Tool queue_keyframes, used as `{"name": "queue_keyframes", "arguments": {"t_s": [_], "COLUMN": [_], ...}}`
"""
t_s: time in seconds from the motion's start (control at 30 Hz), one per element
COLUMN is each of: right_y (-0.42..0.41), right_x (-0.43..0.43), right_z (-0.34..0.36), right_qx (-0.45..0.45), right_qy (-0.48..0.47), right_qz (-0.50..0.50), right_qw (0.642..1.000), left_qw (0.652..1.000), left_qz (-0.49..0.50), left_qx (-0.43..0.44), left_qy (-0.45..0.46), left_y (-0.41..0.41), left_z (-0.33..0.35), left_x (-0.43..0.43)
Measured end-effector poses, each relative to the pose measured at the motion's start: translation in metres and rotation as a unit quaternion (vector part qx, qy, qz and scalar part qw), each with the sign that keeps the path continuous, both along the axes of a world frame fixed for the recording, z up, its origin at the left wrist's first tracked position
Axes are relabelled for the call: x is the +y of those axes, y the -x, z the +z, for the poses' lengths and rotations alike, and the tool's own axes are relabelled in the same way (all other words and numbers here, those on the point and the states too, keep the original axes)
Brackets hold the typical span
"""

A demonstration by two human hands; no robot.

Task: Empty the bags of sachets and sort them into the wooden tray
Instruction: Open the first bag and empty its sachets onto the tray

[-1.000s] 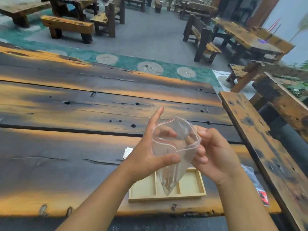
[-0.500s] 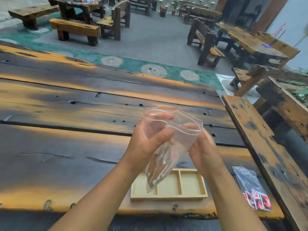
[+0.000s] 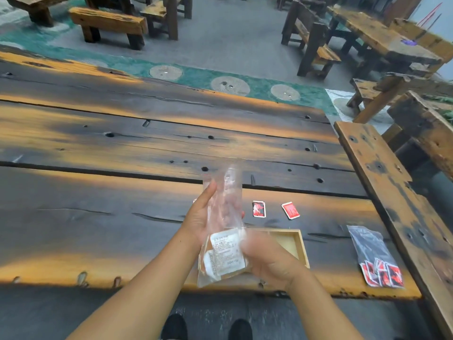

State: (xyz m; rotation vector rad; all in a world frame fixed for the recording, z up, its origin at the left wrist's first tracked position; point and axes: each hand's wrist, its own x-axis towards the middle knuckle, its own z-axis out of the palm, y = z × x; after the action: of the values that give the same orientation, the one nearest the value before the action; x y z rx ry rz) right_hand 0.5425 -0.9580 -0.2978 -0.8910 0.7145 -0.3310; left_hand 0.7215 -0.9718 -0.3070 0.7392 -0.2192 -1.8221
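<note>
We see a bag (image 3: pixel 224 200) of thin, clear, crinkled plastic held upright above the near edge of the table (image 3: pixel 110 217). A white printed label (image 3: pixel 226 251) is stuck to its lower half. The left hand (image 3: pixel 197 217) lies flat against the bag's upper part with its fingers straight. Some of them show through the film, and one digit points up along the left edge. The right hand (image 3: pixel 269 261) is smeared by motion. Its fingers appear to curl round the bag's lower right edge, though we cannot make out the exact grip.

Under the hands sits the tray (image 3: pixel 301 244), a shallow box of pale, smooth wood with thin, square-cornered walls. Only its right end shows past the bag and the right hand, and what we see of that compartment holds nothing.

Just beyond the tray, two small flat sachets rest on the table, apart from each other. One sachet (image 3: pixel 259 209) is red with a black mark and a white border and lies nearly square to us. The tilted sachet (image 3: pixel 290 210) to its right is a plainer red.

Well to the right, near the table's edge, a second bag (image 3: pixel 366 244) of glossy plastic lies flat, and more red-and-white packets (image 3: pixel 382 276) crowd its near end.

The table is made of broad, rough planks, charred dark with orange streaks, and is pitted with round holes and long cracks. A bench (image 3: pixel 382 182) of the same scorched wood runs along its right side. Below the table edge are two black shoes (image 3: pixel 174 326).
</note>
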Motion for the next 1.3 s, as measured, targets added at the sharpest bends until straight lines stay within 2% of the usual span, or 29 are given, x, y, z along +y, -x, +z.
{"name": "queue_keyframes", "arguments": {"t_s": [0.17, 0.33, 0.57, 0.87, 1.03, 1.3], "right_y": [0.001, 0.005, 0.006, -0.008, -0.007, -0.006], "right_x": [0.023, 0.043, 0.06, 0.057, 0.051, 0.043], "right_z": [-0.031, -0.051, -0.062, -0.062, -0.057, -0.04], "right_qx": [-0.005, 0.051, 0.055, 0.057, 0.059, 0.037], "right_qy": [-0.094, -0.162, -0.247, -0.277, -0.283, -0.291], "right_qz": [-0.077, -0.135, -0.188, -0.213, -0.197, -0.196], "right_qw": [0.993, 0.976, 0.949, 0.935, 0.937, 0.936], "left_qw": [0.996, 0.986, 0.97, 0.969, 0.974, 0.967], "left_qz": [-0.016, -0.052, -0.107, -0.074, -0.055, -0.037], "left_qx": [0.036, 0.08, 0.08, 0.041, 0.07, 0.115], "left_qy": [-0.081, -0.133, -0.203, -0.232, -0.208, -0.224], "left_y": [0.008, 0.013, 0.013, 0.005, 0.006, 0.009], "left_z": [-0.056, -0.101, -0.141, -0.141, -0.136, -0.121], "left_x": [0.009, 0.027, 0.054, 0.053, 0.052, 0.048]}}
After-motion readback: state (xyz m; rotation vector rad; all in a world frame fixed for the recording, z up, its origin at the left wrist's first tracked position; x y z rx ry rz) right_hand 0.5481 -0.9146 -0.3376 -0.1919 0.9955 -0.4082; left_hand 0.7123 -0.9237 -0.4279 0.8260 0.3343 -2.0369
